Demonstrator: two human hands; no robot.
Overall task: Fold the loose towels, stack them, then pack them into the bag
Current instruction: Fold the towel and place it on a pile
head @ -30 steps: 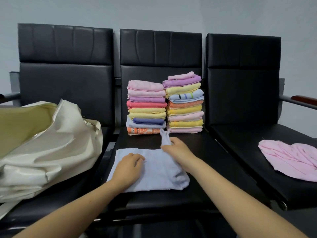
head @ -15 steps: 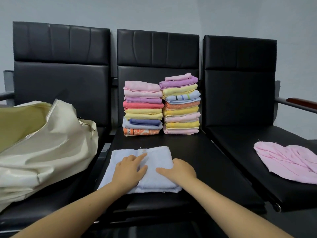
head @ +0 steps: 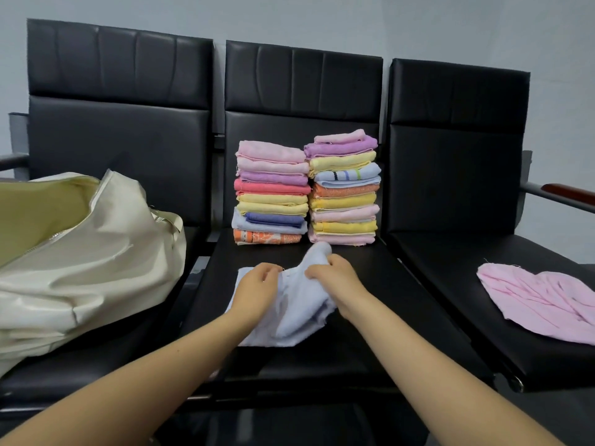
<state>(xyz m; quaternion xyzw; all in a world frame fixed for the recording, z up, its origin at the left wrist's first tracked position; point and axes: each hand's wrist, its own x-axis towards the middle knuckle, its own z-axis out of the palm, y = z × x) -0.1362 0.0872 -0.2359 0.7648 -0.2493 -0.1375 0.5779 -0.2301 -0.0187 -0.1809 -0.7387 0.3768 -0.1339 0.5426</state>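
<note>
A pale blue towel (head: pixel 291 320) lies partly folded on the middle seat. My left hand (head: pixel 257 289) pinches its far left edge. My right hand (head: pixel 336 278) grips a bunched part and lifts it off the seat. Behind them stand two stacks of folded towels: the left stack (head: pixel 270 194) and the taller right stack (head: pixel 344 191). A loose pink towel (head: pixel 544 304) lies spread on the right seat. The cream bag (head: pixel 80 265) rests open on the left seat.
Three black padded chairs stand side by side against a grey wall; the middle seat (head: pixel 370 333) holds the work. A wooden armrest (head: pixel 566 191) juts out at the far right.
Half a second ago both hands pressed flat on the folded blue towel. Now both have taken hold of its far edge, and the right hand has raised a bunch of cloth.
</note>
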